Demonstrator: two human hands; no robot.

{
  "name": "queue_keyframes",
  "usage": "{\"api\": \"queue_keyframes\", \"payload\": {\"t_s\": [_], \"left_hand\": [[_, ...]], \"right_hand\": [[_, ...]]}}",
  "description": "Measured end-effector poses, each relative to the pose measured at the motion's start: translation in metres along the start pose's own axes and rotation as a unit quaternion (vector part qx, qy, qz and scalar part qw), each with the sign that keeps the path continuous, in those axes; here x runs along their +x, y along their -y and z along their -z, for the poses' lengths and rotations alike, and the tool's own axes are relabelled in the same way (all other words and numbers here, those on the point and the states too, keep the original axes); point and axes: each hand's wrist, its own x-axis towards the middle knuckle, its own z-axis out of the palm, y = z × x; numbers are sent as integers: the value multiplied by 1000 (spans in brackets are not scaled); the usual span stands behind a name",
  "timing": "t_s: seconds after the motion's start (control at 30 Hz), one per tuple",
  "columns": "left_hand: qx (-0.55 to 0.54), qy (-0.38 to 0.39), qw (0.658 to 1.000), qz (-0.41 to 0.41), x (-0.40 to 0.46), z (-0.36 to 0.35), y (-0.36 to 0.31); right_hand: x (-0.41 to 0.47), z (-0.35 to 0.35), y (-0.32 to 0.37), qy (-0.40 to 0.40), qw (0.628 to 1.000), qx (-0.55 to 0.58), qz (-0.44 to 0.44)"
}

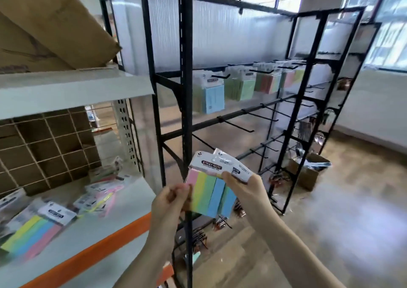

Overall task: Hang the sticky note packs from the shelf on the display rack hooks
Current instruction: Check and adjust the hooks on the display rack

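I hold sticky note packs (209,190) with pink, yellow, green and blue strips in front of the black display rack (187,102). My left hand (169,201) pinches the lower left edge of the front pack. My right hand (244,188) grips the white header cards of the packs, one pack fanned behind the other. More sticky note packs (33,228) lie on the grey shelf (105,228) at the left. Several packs (211,93) hang from the rack's upper hooks. Bare hooks (240,126) stick out on the bar below.
Cardboard boxes (44,23) sit on the upper shelf at the left. An open cardboard box (308,170) stands on the floor beyond the rack. Small items hang low on the rack near the floor. The shelf has an orange front edge (99,245).
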Motion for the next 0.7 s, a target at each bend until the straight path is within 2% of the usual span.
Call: {"api": "queue_keyframes", "payload": {"t_s": [0.13, 0.23, 0.33, 0.47, 0.57, 0.7], "left_hand": [[93, 100, 988, -72, 19, -54, -26], [162, 113, 971, -133, 35, -99, -36], [163, 116, 961, -189, 50, -140, -36], [111, 148, 964, -191, 74, -189, -33], [106, 138, 968, -181, 102, -223, -31], [47, 131, 984, -113, 148, -264, -30]], "right_hand": [[13, 42, 11, -47, 999, -13, 8], [25, 68, 20, -67, 997, -18, 44], [43, 95, 25, -96, 993, -31, 57], [76, 129, 29, -154, 985, -40, 72], [103, 153, 31, -173, 982, -12, 73], [150, 186, 36, -218, 975, 4, 33]]}}
